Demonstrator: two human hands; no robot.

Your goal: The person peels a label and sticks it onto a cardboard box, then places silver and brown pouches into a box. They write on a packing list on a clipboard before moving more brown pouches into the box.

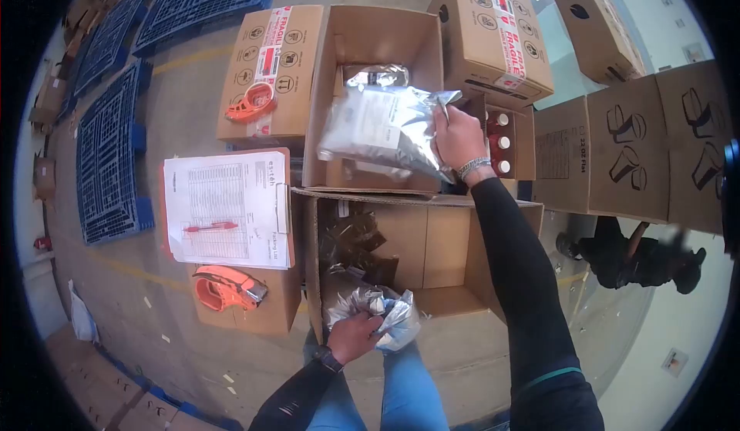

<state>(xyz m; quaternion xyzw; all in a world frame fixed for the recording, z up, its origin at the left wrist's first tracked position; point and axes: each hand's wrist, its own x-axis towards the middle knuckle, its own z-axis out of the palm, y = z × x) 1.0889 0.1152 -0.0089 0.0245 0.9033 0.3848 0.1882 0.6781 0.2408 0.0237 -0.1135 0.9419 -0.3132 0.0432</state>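
My right hand [460, 137] is closed on the right end of a large silver foil pouch [374, 127] with a white label. The pouch is held over an open cardboard box [381, 34], in which another silver pouch [379, 74] partly shows. Lower down, my left hand [356, 337] grips the crumpled top of a second silver bag [402, 321] at the near edge of a nearer open box [447, 246]. Dark brown shiny packs [351, 238] lie along that box's left side.
A clipboard [227, 207] with a packing list and red pen lies left, between two orange tape dispensers [250, 103]. Red bottles with white caps [501, 144] stand in a box on the right. Sealed cartons [493, 30], blue pallets [116, 154] and a person [632, 254] are around.
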